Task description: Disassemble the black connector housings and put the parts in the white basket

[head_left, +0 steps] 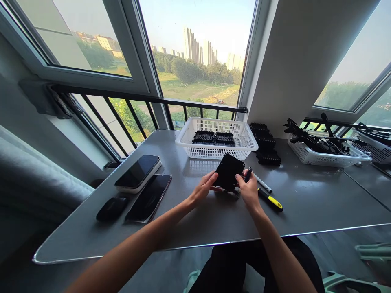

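left hand (205, 186) and right hand (249, 190) share a grip on a black plate (228, 171); a white basket (201, 153) stands beyond

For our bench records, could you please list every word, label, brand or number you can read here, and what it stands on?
No text can be read in this view.
Black plate: no legible marking.
White pen-shaped item and yellow-and-black handle: any print is too small to read.
Near phone and far phone: no legible brand or screen text.
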`<act>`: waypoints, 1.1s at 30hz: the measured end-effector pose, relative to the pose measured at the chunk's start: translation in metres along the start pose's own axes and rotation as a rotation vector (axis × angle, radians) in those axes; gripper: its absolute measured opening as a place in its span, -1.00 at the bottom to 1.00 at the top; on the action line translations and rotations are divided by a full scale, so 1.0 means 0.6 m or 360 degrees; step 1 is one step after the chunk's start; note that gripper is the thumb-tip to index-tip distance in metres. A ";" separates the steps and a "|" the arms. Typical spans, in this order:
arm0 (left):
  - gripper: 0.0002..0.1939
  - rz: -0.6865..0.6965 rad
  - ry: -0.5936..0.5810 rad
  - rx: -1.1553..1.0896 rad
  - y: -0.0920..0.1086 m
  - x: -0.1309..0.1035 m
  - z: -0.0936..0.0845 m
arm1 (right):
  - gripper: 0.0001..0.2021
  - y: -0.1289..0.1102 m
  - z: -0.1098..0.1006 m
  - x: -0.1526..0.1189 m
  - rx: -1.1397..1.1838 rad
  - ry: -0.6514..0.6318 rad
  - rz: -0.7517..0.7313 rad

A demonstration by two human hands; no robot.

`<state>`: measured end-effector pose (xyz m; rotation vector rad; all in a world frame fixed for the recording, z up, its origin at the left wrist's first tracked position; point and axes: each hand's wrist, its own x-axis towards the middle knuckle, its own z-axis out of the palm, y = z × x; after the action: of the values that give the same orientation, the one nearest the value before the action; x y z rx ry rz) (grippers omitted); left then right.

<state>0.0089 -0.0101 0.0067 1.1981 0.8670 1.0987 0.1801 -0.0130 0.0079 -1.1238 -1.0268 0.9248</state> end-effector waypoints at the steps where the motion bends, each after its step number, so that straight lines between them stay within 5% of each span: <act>1: -0.53 0.0001 0.0008 0.0016 0.001 0.001 -0.002 | -0.76 0.000 -0.002 0.002 -0.0028 -0.0002 -0.0019; 7: -0.55 -0.0068 -0.0022 0.0034 0.002 -0.001 -0.008 | -0.79 -0.018 -0.009 0.002 -0.0179 -0.0043 -0.0119; 12: -0.53 -0.0076 0.0066 0.0007 0.003 -0.006 -0.004 | -0.77 -0.056 -0.009 -0.012 -0.0238 0.0111 -0.0320; 19: -0.58 0.0065 0.0097 0.0086 0.002 -0.007 0.000 | -0.69 -0.089 0.010 -0.035 0.0532 -0.0578 0.0429; 23: -0.64 0.0163 0.0045 0.0215 0.001 -0.013 0.005 | -0.70 -0.091 0.020 -0.045 0.0615 -0.0827 0.0730; 33: -0.83 0.0389 -0.0054 0.0572 0.002 -0.023 0.010 | -0.73 -0.087 0.026 -0.041 0.0580 -0.0837 0.0968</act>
<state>0.0107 -0.0251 0.0087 1.6511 0.9353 1.1424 0.1620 -0.0426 0.0565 -0.9054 -0.8757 1.8877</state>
